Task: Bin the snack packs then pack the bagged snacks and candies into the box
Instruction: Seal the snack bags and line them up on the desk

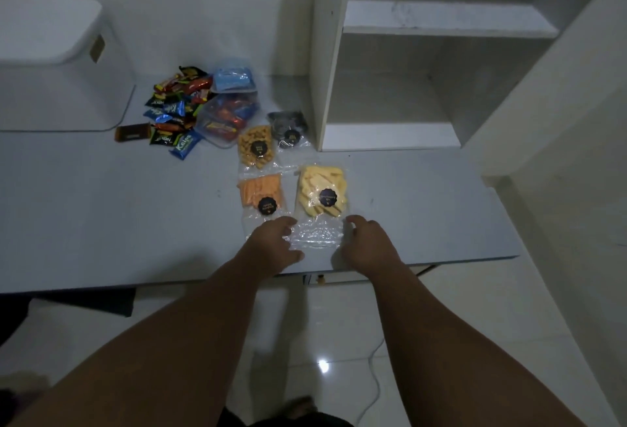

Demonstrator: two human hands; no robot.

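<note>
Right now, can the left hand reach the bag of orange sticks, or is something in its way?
Probably yes. The left hand is just in front of the bag of orange sticks, with nothing between them. The bag of yellow chips lies beside it, not on it.

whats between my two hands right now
The clear end of the yellow snack bag, flat on the table, lies between the left hand and right hand, seen in the head view.
</note>
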